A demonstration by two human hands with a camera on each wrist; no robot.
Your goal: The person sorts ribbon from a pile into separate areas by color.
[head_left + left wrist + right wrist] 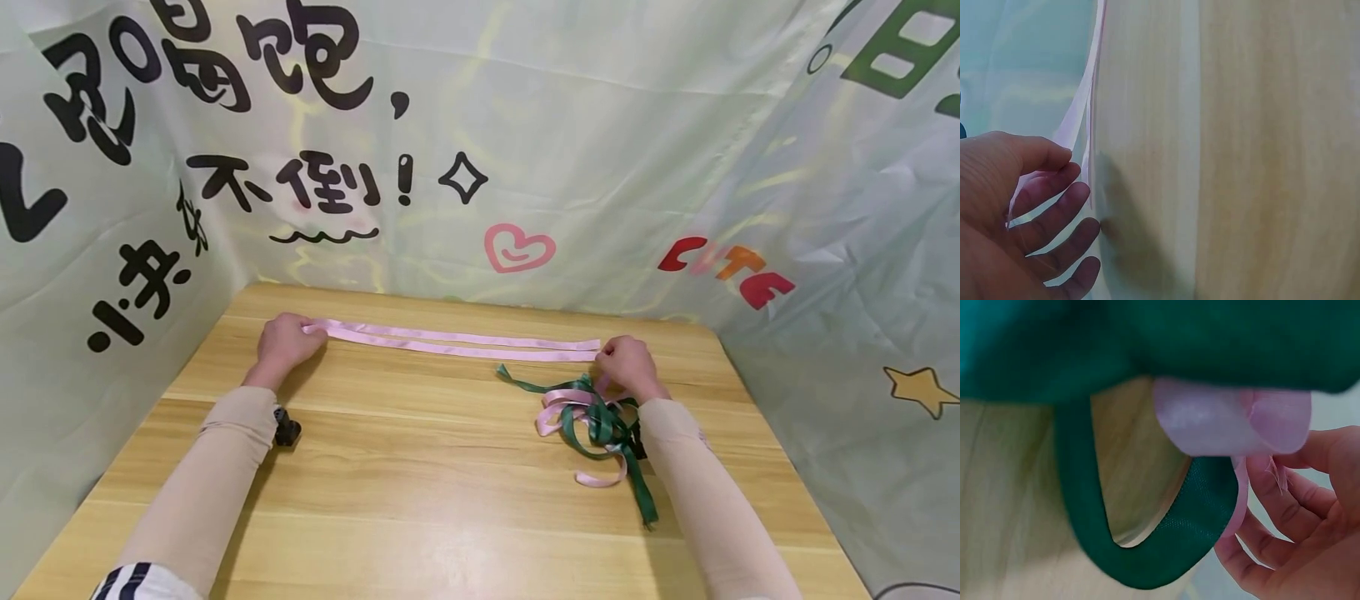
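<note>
Here we are over the table (420, 483), and along its far side we've got two ribbon strands (450, 350) stretching left to right, one just behind the other! At their left end we find the left hand (288, 342); at their right end, the right hand (628, 362). Nearer to us, over on the right, the ribbon heap (597, 425) lies before that right end, just beside the right sleeve (712, 492), one tail reaching back towards the strands, another pointing our way! Behind the table and along both sides, we see cloth (600, 167).

Left hand (1029, 236) pinching pink ribbon (1072, 119), 3 lower fingers (1079, 239) apart, wood tabletop (1260, 150) alongside, pale cloth (1022, 56) upper left
</note>
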